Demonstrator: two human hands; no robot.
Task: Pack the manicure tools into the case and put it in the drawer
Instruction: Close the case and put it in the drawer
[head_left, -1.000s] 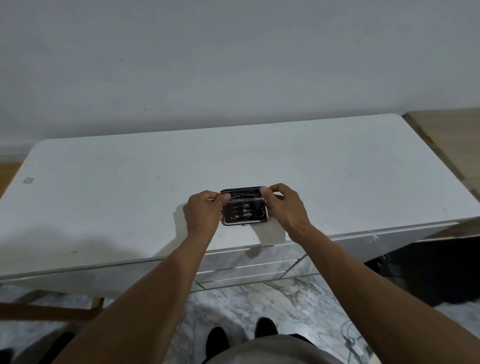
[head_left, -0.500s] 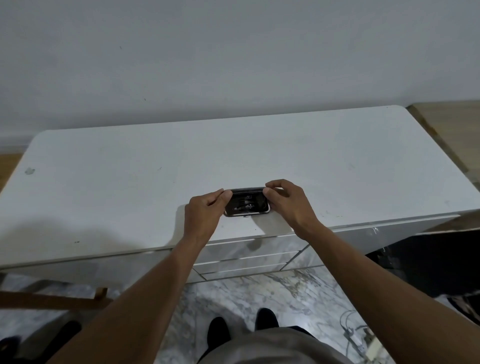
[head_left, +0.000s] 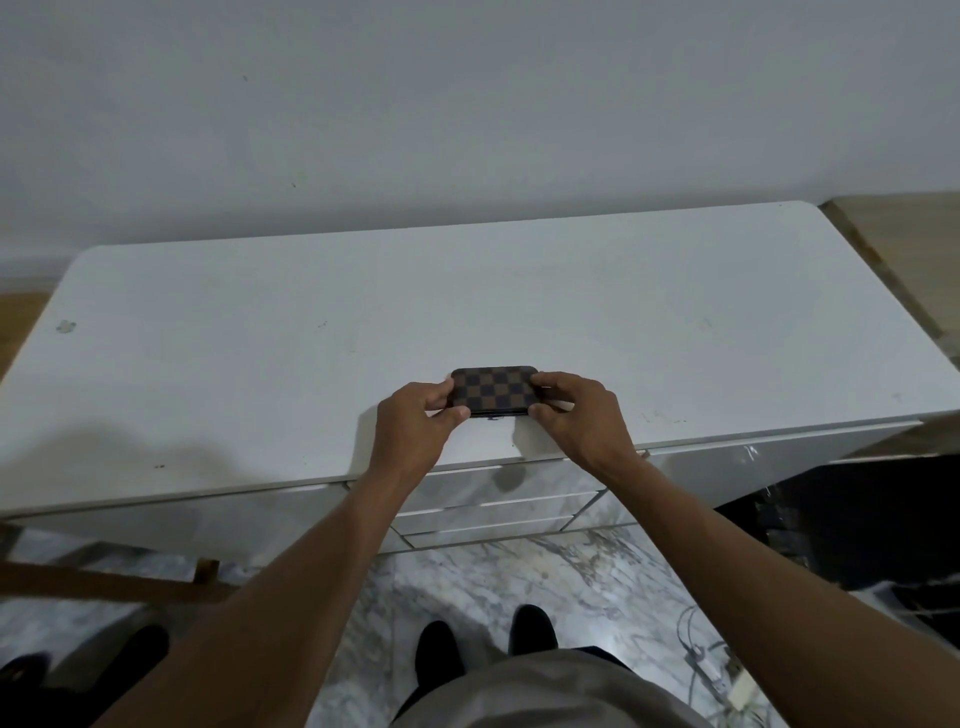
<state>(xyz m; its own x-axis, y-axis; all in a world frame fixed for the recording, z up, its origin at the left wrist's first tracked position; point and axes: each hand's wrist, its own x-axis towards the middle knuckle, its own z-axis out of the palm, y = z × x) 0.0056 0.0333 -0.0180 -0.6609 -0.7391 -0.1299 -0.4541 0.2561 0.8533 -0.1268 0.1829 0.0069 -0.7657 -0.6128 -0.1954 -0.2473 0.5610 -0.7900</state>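
A small manicure case (head_left: 493, 391) with a brown and black checkered lid lies closed on the white desk (head_left: 291, 358), near its front edge. My left hand (head_left: 415, 421) pinches the case's left end between fingers and thumb. My right hand (head_left: 576, 413) pinches its right end the same way. The tools inside are hidden by the lid. Closed white drawer fronts (head_left: 498, 506) sit just below the desk's front edge, under my hands.
A plain wall stands behind the desk. Marble floor (head_left: 519, 577) lies below, with my dark shoes (head_left: 439, 649) on it. A wooden bar (head_left: 104, 584) runs at lower left, cables (head_left: 706, 660) at lower right, and a wooden surface (head_left: 904, 228) at far right.
The case's lid has come down from open to fully closed, hiding the tools. Both hands stayed at the case's ends.
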